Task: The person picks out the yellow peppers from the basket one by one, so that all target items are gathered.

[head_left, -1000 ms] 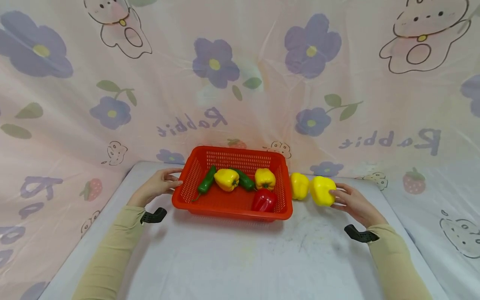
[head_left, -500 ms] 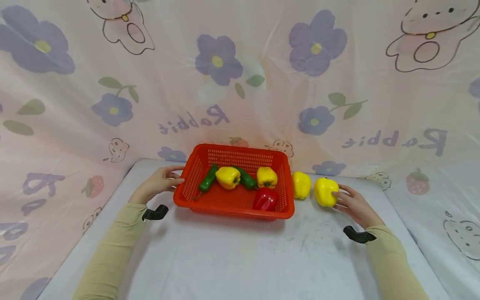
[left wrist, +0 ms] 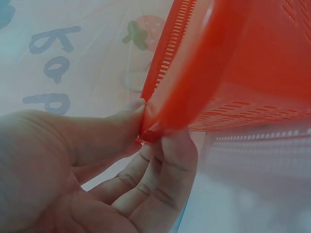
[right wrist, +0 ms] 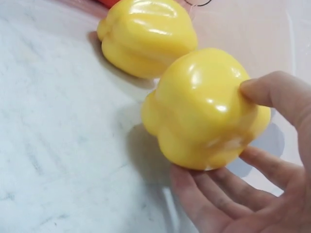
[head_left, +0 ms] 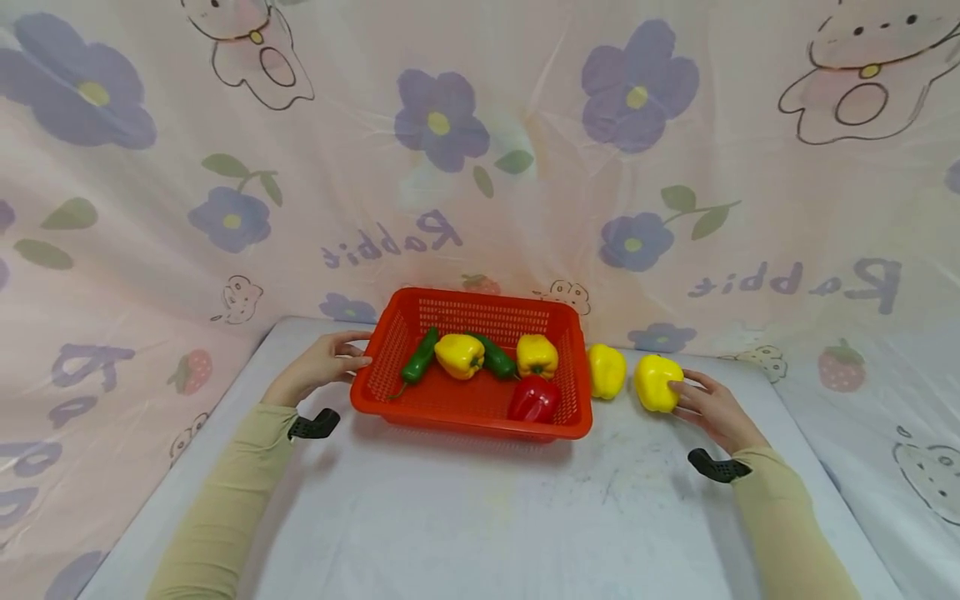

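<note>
My left hand [head_left: 321,367] pinches the left rim of a red plastic basket [head_left: 457,423]; in the left wrist view the thumb [left wrist: 109,131] lies on one side of the rim and the fingers under it. At the right, my right hand [head_left: 716,408] holds a yellow bell pepper [right wrist: 204,111] between thumb and fingers. Another yellow bell pepper [head_left: 607,372] lies between it and the basket. Inside the basket are two yellow bell peppers [head_left: 459,357], a red bell pepper [head_left: 535,400] and two green chili peppers [head_left: 420,357].
The white-covered table [head_left: 480,517] extends in front of the basket. Behind it hangs a pale curtain [head_left: 525,200] printed with flowers and rabbits. Black straps [head_left: 315,423] sit at both wrists.
My right hand has shifted the held yellow bell pepper slightly to the right, widening the gap to the other one. The left hand stays on the basket rim.
</note>
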`<move>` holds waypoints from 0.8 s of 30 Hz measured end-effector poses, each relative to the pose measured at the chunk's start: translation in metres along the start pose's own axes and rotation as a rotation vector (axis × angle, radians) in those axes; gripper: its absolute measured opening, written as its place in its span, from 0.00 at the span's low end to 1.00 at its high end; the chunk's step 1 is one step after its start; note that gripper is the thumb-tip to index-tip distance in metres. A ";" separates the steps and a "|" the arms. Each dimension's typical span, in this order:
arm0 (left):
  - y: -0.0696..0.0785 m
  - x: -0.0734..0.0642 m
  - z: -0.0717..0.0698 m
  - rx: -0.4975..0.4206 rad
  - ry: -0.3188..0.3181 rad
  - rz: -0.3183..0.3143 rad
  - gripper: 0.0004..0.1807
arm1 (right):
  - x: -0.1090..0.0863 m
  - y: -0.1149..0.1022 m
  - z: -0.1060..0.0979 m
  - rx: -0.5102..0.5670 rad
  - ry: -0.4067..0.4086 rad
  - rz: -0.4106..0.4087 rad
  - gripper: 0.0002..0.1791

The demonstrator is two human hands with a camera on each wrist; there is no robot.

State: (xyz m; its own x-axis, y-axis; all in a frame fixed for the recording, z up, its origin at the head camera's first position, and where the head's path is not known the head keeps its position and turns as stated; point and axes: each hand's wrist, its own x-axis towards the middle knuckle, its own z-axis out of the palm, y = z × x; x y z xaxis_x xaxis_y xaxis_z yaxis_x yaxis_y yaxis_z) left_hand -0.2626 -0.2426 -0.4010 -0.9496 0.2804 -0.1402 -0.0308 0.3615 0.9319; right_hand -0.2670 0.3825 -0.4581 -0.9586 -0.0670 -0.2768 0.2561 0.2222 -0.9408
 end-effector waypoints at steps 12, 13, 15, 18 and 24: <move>-0.001 0.002 -0.001 -0.008 -0.015 0.006 0.33 | 0.009 0.001 0.002 -0.082 0.044 0.035 0.49; -0.001 0.002 -0.001 -0.006 -0.014 0.006 0.33 | 0.010 0.001 0.002 -0.079 0.040 0.038 0.49; -0.001 0.002 -0.001 -0.002 -0.014 0.008 0.33 | 0.011 0.000 0.002 -0.071 0.029 0.041 0.48; -0.001 0.002 -0.001 0.002 -0.009 0.008 0.32 | 0.012 -0.001 0.001 -0.041 0.002 0.043 0.47; -0.001 0.003 -0.001 0.003 -0.010 0.013 0.32 | 0.013 -0.003 0.001 -0.020 -0.031 0.046 0.45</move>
State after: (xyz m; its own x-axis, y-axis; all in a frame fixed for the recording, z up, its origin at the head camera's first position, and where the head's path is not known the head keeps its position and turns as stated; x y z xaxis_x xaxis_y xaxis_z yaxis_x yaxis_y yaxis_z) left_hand -0.2661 -0.2427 -0.4025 -0.9469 0.2935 -0.1313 -0.0175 0.3608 0.9325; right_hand -0.2801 0.3798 -0.4596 -0.9415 -0.0862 -0.3259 0.2970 0.2452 -0.9228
